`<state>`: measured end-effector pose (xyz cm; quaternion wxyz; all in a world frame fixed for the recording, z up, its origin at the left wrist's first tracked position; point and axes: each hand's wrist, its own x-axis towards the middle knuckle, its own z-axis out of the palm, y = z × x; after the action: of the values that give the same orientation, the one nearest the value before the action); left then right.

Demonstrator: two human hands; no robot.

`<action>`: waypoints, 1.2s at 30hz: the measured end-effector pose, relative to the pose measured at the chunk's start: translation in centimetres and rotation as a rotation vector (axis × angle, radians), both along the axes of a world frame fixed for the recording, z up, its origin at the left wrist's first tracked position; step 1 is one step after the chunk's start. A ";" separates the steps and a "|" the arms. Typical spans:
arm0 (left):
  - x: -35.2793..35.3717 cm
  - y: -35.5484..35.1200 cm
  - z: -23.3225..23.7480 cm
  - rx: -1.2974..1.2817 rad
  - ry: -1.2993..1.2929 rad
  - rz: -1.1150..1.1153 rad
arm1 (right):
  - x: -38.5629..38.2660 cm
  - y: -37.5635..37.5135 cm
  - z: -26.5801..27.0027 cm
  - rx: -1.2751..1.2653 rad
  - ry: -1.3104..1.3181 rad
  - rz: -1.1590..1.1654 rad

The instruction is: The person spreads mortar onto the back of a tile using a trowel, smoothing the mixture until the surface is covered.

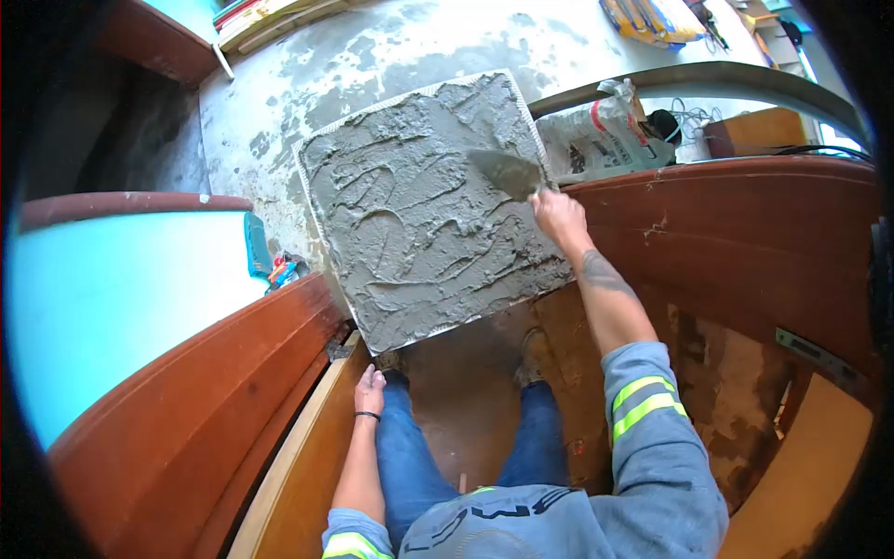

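Note:
A large square tile (318, 233) with pale ridged edges lies in front of me, its upper face spread with wet grey mortar (400, 205). Curved tool strokes and ridges mark the mortar. My right hand (560, 222) is closed round the handle of a trowel (506, 173); the blade rests on or just above the mortar near the tile's right edge, and the handle is mostly hidden by the fingers. Below the tile's near left corner hangs my left hand (370, 389), loosely open with slightly bent fingers and nothing visible in it.
Red-brown wooden door frames (736, 214) stand close on my right and left. Beside the tile's right edge sits a mortar bag (605, 135). Small tools (282, 270) lie at left on the patchy concrete floor (244, 121). Another yellow bag (652, 23) is at the back.

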<state>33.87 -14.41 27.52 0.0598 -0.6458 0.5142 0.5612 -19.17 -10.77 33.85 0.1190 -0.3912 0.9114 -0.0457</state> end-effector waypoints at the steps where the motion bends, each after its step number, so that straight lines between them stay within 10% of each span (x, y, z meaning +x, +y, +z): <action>1: 0.1 0.2 0.1 -0.008 0.022 0.027 | -0.3 -1.4 0.8 0.029 -0.044 -0.078; 3: 0.5 0.5 0.8 0.038 0.009 0.053 | 0.5 -1.1 -1.9 -0.060 -0.077 -0.134; 5: 0.9 1.5 0.1 0.072 0.002 0.033 | 2.0 -2.4 -2.5 -0.645 -1.625 -1.156; 7: 1.9 1.7 -1.1 0.033 0.008 -0.012 | 3.4 -5.6 -4.0 -0.770 -1.934 -1.319; 17: 3.7 -1.3 -2.0 0.083 0.038 0.195 | 2.4 -20.2 -6.4 -0.691 -1.919 -1.041; 25: 4.9 -1.2 -1.6 0.144 0.052 0.286 | 5.4 -15.6 -3.4 -0.283 -0.944 -0.474; 36: 4.9 -0.7 -2.3 0.097 0.044 0.356 | 4.2 -21.1 -3.1 -0.344 -1.615 -0.845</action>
<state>38.79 -15.16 25.25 -0.0209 -0.7105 0.3653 0.6011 -14.96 -31.90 30.76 0.6318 0.1116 0.5995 -0.4785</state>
